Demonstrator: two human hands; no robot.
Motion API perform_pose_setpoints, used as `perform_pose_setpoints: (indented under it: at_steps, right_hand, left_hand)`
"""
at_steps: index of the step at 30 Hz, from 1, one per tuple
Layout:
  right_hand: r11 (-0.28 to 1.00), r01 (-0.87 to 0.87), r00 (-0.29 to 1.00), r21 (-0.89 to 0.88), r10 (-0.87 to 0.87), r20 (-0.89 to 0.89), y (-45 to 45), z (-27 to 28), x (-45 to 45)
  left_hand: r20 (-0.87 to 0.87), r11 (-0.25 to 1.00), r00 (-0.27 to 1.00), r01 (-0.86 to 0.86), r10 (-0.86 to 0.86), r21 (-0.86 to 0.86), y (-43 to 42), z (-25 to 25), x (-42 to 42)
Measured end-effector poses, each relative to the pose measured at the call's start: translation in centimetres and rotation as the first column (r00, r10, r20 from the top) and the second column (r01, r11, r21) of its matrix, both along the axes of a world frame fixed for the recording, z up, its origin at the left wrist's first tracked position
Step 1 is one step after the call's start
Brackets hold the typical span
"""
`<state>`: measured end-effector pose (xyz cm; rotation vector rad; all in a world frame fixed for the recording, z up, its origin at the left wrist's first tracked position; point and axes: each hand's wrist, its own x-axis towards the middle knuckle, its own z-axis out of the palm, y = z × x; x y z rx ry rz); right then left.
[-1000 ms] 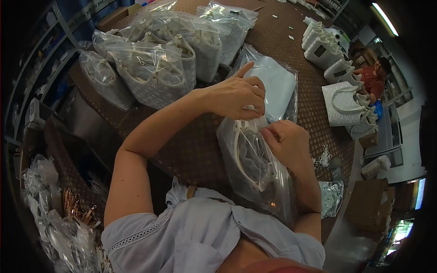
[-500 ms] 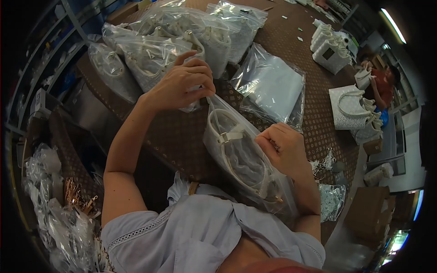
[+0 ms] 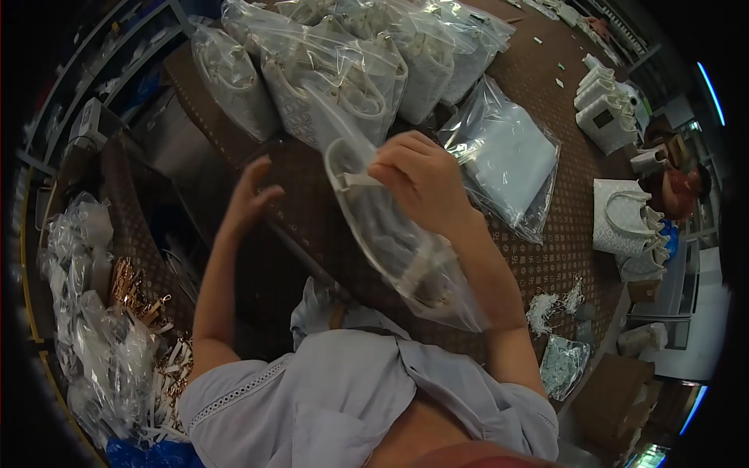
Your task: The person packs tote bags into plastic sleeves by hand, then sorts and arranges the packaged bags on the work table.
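A white handbag in a clear plastic bag [image 3: 390, 234] hangs at the near side of the brown patterned table, tilted from upper left to lower right. My right hand [image 3: 421, 178] is closed on the upper edge of this plastic bag. My left hand [image 3: 256, 196] is apart from it on the left, fingers spread, holding nothing. Beyond my hands stand several bagged white handbags [image 3: 335, 70]. To the right of them a clear packet of flat pale sheets [image 3: 507, 160] lies on the table.
Unbagged white handbags [image 3: 620, 214] stand at the table's right edge, near a co-worker in red [image 3: 680, 191]. White strings [image 3: 546, 308] and a small clear packet [image 3: 563, 365] lie at the right. Plastic-wrapped items [image 3: 94, 312] are piled at the left; a cardboard box [image 3: 612, 390] is lower right.
My left hand has let go of the plastic bag and moved down and left. My right hand has moved up and left along its edge. The view has shifted, so the table items appear farther right.
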<state>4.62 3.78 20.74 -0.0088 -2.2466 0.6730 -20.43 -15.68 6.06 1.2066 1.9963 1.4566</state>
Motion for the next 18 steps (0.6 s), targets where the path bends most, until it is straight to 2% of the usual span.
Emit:
perform_pose_setpoints:
  at_steps: [2, 4, 5, 7, 9, 11, 12, 14, 15, 16, 17, 18]
  right_hand:
    - [0.996, 0.022, 0.999, 0.082, -0.019, -0.039, 0.3, -0.2, -4.3]
    - [1.0, -0.009, 0.998, 0.021, 0.01, -0.054, 0.8, -1.1, -7.8]
    - [1.0, -0.004, 0.998, 0.02, 0.005, -0.056, 0.8, -0.6, -8.0]
    - [0.992, -0.076, 0.976, -0.104, 0.052, -0.209, 1.3, 1.2, -8.5]
    - [0.906, 0.093, 0.959, -0.414, -0.193, -0.206, 4.1, 1.8, -7.3]
    - [0.797, 0.265, 0.89, -0.542, -0.418, -0.18, 10.1, -0.7, -8.0]
    - [0.794, 0.272, 0.887, -0.544, -0.426, -0.177, 12.5, -2.7, -8.6]
    - [0.877, 0.476, 0.878, -0.057, -0.472, 0.08, 16.6, -7.6, -10.5]
    - [0.873, 0.484, 0.874, -0.064, -0.48, 0.072, 18.4, -10.7, -11.7]
    - [0.856, 0.465, 0.86, 0.227, -0.497, 0.115, 20.0, -13.9, -12.9]
    - [0.772, 0.396, 0.836, 0.498, -0.527, 0.152, 19.6, -13.6, -13.5]
    - [0.767, 0.41, 0.832, 0.494, -0.536, 0.143, 19.2, -13.2, -13.5]
  left_hand:
    - [0.301, 0.987, 0.949, 0.125, -0.089, -0.101, -1.4, -3.5, 4.5]
    - [0.512, 0.987, 0.846, 0.1, -0.149, 0.123, -2.1, -9.5, 8.0]
    - [0.457, 0.976, 0.865, 0.143, -0.205, 0.167, -2.4, -9.7, 9.7]
    - [0.386, 0.958, 0.886, 0.183, -0.259, 0.222, -2.3, -9.9, 11.5]
    - [0.506, 0.996, 0.862, -0.048, 0.0, 0.082, -2.4, -10.3, 12.4]
    - [0.511, 0.994, 0.859, -0.068, 0.015, 0.085, -0.9, -9.1, 12.4]
    - [0.49, 0.991, 0.871, -0.104, 0.049, 0.086, -0.2, -9.0, 12.1]
    - [0.454, 0.988, 0.888, -0.128, 0.074, 0.089, 1.3, -8.9, 11.3]
    - [0.492, 0.976, 0.866, -0.177, 0.091, 0.13, 2.0, -9.2, 11.0]
    - [0.529, 0.96, 0.842, -0.224, 0.104, 0.167, 2.7, -9.5, 10.8]
    - [0.519, 0.963, 0.85, -0.211, 0.095, 0.168, 3.1, -9.7, 10.7]
    - [0.485, 0.965, 0.865, -0.222, 0.129, 0.139, 3.4, -9.9, 10.7]
